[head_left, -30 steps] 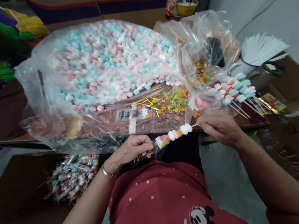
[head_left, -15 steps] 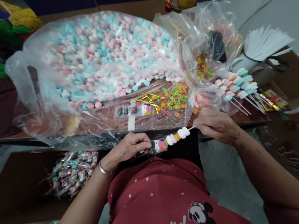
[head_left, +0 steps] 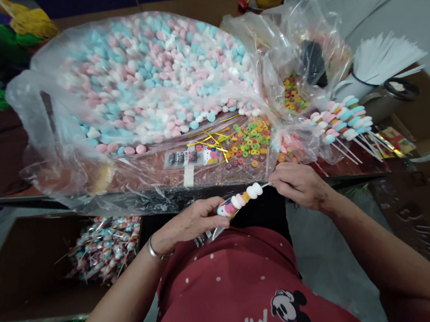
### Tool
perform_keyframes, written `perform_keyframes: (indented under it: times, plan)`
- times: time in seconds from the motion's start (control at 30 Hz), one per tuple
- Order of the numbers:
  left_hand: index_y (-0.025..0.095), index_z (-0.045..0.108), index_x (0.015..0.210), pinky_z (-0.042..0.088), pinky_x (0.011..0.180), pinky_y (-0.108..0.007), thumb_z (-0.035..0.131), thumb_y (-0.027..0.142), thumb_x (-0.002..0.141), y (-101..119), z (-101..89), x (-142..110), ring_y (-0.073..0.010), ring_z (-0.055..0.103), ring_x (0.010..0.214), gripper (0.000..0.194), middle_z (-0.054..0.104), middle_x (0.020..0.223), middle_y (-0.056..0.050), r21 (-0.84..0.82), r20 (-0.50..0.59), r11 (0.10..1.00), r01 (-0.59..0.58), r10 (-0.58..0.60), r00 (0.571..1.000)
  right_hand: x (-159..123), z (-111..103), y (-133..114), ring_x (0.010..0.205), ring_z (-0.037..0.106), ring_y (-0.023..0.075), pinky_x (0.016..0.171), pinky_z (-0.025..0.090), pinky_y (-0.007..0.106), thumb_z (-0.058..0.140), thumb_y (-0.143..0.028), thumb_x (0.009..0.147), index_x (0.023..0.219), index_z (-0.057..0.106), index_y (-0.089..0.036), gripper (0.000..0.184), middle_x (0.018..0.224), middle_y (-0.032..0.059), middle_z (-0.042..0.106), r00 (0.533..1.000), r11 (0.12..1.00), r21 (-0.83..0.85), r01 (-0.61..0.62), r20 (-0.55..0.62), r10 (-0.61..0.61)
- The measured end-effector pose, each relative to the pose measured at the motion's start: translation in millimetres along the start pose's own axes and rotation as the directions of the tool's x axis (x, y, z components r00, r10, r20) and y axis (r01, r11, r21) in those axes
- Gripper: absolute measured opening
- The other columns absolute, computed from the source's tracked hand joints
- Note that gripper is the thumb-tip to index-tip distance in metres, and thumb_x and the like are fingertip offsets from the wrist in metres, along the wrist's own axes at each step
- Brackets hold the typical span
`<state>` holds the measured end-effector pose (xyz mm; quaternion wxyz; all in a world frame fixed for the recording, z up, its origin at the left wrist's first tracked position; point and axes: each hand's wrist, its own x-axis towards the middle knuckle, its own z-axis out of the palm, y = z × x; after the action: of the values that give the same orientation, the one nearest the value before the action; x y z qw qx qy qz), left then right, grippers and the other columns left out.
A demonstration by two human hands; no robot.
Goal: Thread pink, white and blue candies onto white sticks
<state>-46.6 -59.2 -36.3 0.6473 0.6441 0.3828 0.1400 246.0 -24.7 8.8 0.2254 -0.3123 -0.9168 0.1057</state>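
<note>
A marshmallow skewer (head_left: 245,197) of white, pink and orange pieces lies slantwise between my hands, in front of my body. My right hand (head_left: 301,185) pinches the bare end of its white stick. My left hand (head_left: 195,221) is closed on a small clear printed bag (head_left: 220,229), and the skewer's lower end is in or against the bag's mouth; the exact overlap is hard to see. On the table just beyond are loose ring gummies (head_left: 250,143), gold twist ties (head_left: 212,141) and a stack of flat printed bags (head_left: 183,158).
A huge clear bag of marshmallows (head_left: 149,80) covers much of the table. Finished skewers (head_left: 346,120) lie at the right, before a jug of white sticks (head_left: 384,62). Below left, a cardboard box (head_left: 25,260) holds many wrapped skewers (head_left: 103,247).
Both hands have shifted a little. The skewer moved left and down, closer to my left hand, and its lower end now sits at the bag, which has tilted downward.
</note>
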Motion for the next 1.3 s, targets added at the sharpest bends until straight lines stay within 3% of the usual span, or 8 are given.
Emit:
perform_keyframes:
  times: [0.23, 0.47, 0.63, 0.83, 0.97, 1.1, 1.2, 1.3]
  plan:
    - [0.017, 0.061, 0.098, 0.038, 0.064, -0.023, 0.062, 0.039, 0.086, -2, 20.5, 10, -0.0122, 0.050, 0.068, 0.025, 0.062, 0.080, 0.001, 0.058, -0.043, 0.993, -0.099, 0.102, 0.994, 13, 14, -4, 0.059, 0.050, 0.0098, 0.059, 0.036, 0.021, 0.043, -0.012, 0.087, 0.069, 0.058, -0.017, 0.024, 0.063, -0.0012, 0.056, 0.990, 0.990, 0.141, 0.022, 0.136, -0.041]
    - [0.018, 0.056, 0.113, 0.044, 0.075, -0.027, 0.077, 0.034, 0.072, -3, 31.7, 1, -0.0160, 0.057, 0.083, 0.048, 0.067, 0.097, -0.003, -0.185, -0.198, 0.980, -0.069, 0.032, 0.980, 18, 16, -1, 0.059, 0.048, 0.0096, 0.059, 0.034, 0.021, 0.042, -0.012, 0.086, 0.068, 0.056, -0.017, 0.024, 0.063, -0.0014, 0.055, 0.989, 0.986, 0.168, -0.006, 0.148, -0.019]
    - [0.016, 0.058, 0.092, 0.036, 0.060, -0.023, 0.076, 0.036, 0.072, -3, 35.8, -6, -0.0119, 0.046, 0.066, 0.034, 0.055, 0.073, 0.004, -0.074, -0.185, 0.992, 0.101, -0.113, 0.976, 21, 14, 0, 0.060, 0.050, 0.0099, 0.061, 0.035, 0.022, 0.043, -0.013, 0.086, 0.067, 0.056, -0.016, 0.024, 0.064, -0.0004, 0.057, 0.983, 0.985, 0.170, -0.012, 0.183, -0.019]
    - [0.019, 0.055, 0.104, 0.036, 0.065, -0.024, 0.073, 0.033, 0.076, -11, 44.5, 1, -0.0132, 0.046, 0.069, 0.036, 0.055, 0.077, 0.005, 0.066, -0.277, 0.998, -0.018, 0.035, 0.960, 32, 28, -11, 0.060, 0.047, 0.0104, 0.060, 0.032, 0.023, 0.044, -0.013, 0.084, 0.064, 0.055, -0.017, 0.023, 0.062, -0.0008, 0.054, 0.957, 0.981, 0.193, -0.002, 0.287, -0.054]
    - [0.020, 0.052, 0.108, 0.039, 0.068, -0.025, 0.073, 0.035, 0.076, -14, 50.2, 8, -0.0141, 0.048, 0.072, 0.042, 0.055, 0.080, 0.003, 0.010, -0.260, 0.998, -0.067, 0.068, 0.963, 40, 37, -15, 0.061, 0.045, 0.0110, 0.061, 0.031, 0.024, 0.043, -0.014, 0.085, 0.062, 0.054, -0.017, 0.026, 0.061, -0.0007, 0.052, 0.938, 0.973, 0.213, 0.086, 0.313, -0.151]
    - [0.020, 0.043, 0.125, 0.044, 0.082, -0.030, 0.080, 0.036, 0.068, -6, 41.3, -1, -0.0192, 0.056, 0.091, 0.070, 0.061, 0.102, -0.004, -0.143, -0.225, 0.986, -0.081, 0.047, 0.973, 44, 34, -10, 0.060, 0.044, 0.0102, 0.061, 0.031, 0.023, 0.044, -0.013, 0.085, 0.064, 0.056, -0.016, 0.024, 0.060, -0.0012, 0.051, 0.943, 0.967, 0.240, 0.089, 0.292, -0.159]
    - [0.020, 0.047, 0.125, 0.042, 0.090, -0.035, 0.081, 0.036, 0.063, -3, 26.1, -18, -0.0239, 0.055, 0.102, 0.072, 0.060, 0.115, -0.007, -0.048, -0.129, 0.999, 0.019, -0.025, 0.991, 43, 34, -8, 0.060, 0.044, 0.0101, 0.061, 0.031, 0.023, 0.044, -0.013, 0.085, 0.064, 0.056, -0.016, 0.024, 0.061, -0.0011, 0.051, 0.942, 0.961, 0.258, 0.094, 0.290, -0.170]
    - [0.017, 0.058, 0.108, 0.043, 0.075, -0.029, 0.078, 0.042, 0.066, -14, 18.7, -32, -0.0191, 0.053, 0.083, 0.053, 0.061, 0.093, -0.001, 0.050, -0.021, 0.982, 0.181, -0.180, 0.983, 40, 37, -7, 0.060, 0.044, 0.0100, 0.061, 0.031, 0.023, 0.044, -0.013, 0.086, 0.065, 0.057, -0.016, 0.025, 0.061, -0.0010, 0.052, 0.942, 0.958, 0.273, 0.089, 0.290, -0.170]
